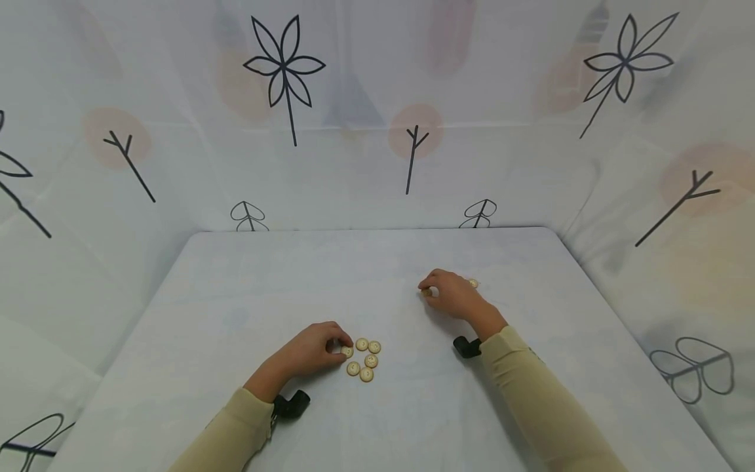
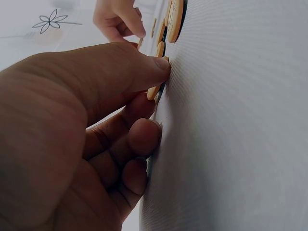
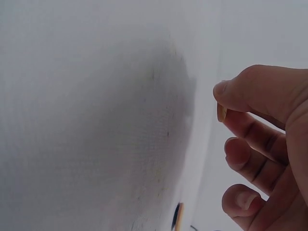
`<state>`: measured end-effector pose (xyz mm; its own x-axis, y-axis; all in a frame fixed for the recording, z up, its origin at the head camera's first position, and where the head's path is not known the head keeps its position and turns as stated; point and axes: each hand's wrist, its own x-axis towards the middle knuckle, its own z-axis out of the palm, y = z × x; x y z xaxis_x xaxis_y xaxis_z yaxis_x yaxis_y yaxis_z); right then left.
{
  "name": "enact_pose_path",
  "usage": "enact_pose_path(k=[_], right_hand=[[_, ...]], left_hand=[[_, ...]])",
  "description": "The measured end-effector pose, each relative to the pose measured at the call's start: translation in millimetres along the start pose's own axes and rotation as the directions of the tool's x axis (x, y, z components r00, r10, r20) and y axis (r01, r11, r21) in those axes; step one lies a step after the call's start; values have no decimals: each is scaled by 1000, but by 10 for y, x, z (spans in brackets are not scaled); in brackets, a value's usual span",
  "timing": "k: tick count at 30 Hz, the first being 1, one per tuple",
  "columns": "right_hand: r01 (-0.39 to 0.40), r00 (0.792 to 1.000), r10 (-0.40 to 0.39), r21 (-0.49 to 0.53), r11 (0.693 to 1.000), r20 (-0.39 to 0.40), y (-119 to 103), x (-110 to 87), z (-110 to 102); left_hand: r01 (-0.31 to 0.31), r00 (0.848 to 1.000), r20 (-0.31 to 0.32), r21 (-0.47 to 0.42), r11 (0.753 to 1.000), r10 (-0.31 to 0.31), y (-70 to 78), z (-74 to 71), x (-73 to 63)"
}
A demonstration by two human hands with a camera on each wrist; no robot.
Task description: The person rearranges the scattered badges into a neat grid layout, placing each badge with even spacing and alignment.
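Observation:
A small ring of round wooden-looking buttons lies on the white-covered table, one of them a button (image 1: 366, 374) at its near side. At the ring's left edge my left hand (image 1: 309, 351) pinches a button (image 1: 348, 352) with thumb and fingertips, right at the cloth. Farther back and to the right, my right hand (image 1: 457, 295) holds another button (image 3: 222, 112) between thumb and forefinger, raised above the table in the right wrist view. Its other fingers are loosely curled. Just behind that hand lies a single button (image 1: 473, 283), partly hidden by it.
The white cloth (image 1: 236, 282) covers the whole table. Pale curtains with black leaf and twig drawings (image 1: 283, 65) stand behind and at both sides. Black wrist cameras (image 1: 293, 404) sit below each hand at the beige sleeves (image 1: 531, 387).

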<state>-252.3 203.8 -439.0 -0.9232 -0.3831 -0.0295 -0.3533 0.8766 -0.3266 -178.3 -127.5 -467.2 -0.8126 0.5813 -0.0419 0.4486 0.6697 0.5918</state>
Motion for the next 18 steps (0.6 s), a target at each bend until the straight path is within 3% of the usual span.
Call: enact_pose_path(k=[4, 18], right_hand=[[-12, 1000, 12, 1, 1000, 4, 46, 13, -9], [-100, 995, 100, 38, 994, 18, 182, 60, -31]], left_hand=[[-22, 1000, -10, 10, 1000, 22, -1, 2, -11], [0, 1000, -2, 11, 1000, 0, -7, -3, -9]])
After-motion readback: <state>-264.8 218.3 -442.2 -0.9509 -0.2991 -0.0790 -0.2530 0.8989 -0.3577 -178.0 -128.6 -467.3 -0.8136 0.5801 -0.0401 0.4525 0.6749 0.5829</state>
